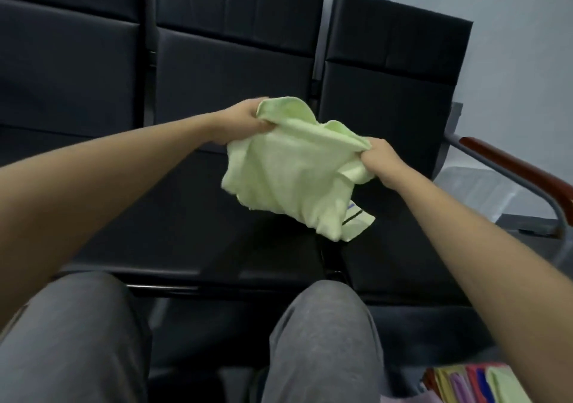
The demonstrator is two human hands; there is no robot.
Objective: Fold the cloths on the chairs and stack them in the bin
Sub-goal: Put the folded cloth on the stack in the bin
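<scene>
A pale green cloth (294,173) hangs crumpled in the air above the black chair seats (186,204). My left hand (240,122) grips its upper left edge. My right hand (383,162) grips its upper right edge. A small label with a dark stripe shows at the cloth's lower right corner. Folded cloths in several colours (474,384) stand stacked at the bottom right corner; the container around them is cut off by the frame edge.
A row of black padded chairs (235,49) fills the background. A brown wooden armrest on a grey metal frame (521,170) ends the row at the right. A clear plastic bin (477,188) sits on the floor beyond it. My knees in grey trousers (322,340) are below.
</scene>
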